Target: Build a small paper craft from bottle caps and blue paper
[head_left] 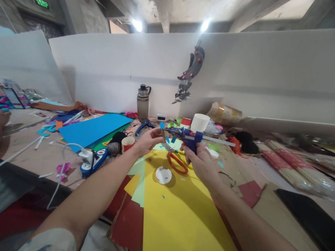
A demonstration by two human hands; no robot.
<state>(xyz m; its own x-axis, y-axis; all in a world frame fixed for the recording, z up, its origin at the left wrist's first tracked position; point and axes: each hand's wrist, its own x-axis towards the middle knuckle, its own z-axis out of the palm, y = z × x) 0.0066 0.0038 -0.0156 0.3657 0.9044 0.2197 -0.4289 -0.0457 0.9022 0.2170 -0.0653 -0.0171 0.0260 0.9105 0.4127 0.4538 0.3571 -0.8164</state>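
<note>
My right hand (200, 160) is wrapped round the handle of a blue hot glue gun (188, 136), held level with its nozzle pointing left. A long white glue stick (220, 141) sticks out of its back. At the nozzle, my left hand (148, 143) pinches a small blue paper piece (162, 125); its lower part is hidden by the fingers. Below the hands lie red-handled scissors (178, 164) and a second, yellow-handled pair (188, 162). A cut white paper cup piece (163, 175) rests on the yellow sheet (180, 219).
Behind the hands stand a water bottle (142, 104), a stack of white paper cups (200, 122) and a white partition (104, 69). At left are blue sheets (95, 129), a power strip (94, 163) and yarn (114, 149). Bundled sticks (285, 167) lie right. Another person's hand (4, 120) shows far left.
</note>
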